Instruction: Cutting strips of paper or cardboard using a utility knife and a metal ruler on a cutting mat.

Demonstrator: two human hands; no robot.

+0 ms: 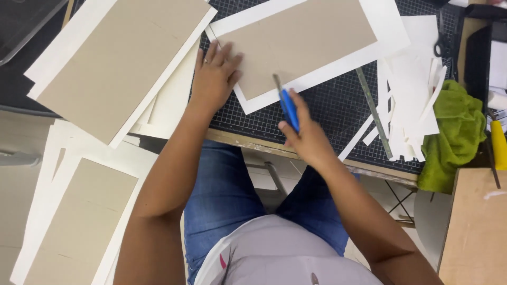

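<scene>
Down on the bench (248,141), a dark cutting mat (338,113) with a pale grid carries a grey board (298,45) laid on a larger white sheet (322,74). The left hand (215,79) lies flat with fingers spread, pressing the near left corner of that board. The right hand (306,138) is closed around a blue utility knife (288,105), whose blade tip touches the board's near edge by the white margin. A metal ruler (374,113) lies slantwise on the mat just right of the sheet, beside a heap of white paper strips (409,105). Farther right sits a crumpled green cloth (454,132). More grey boards on white sheets (113,63) are stacked to the left, well apart from the knife.
</scene>
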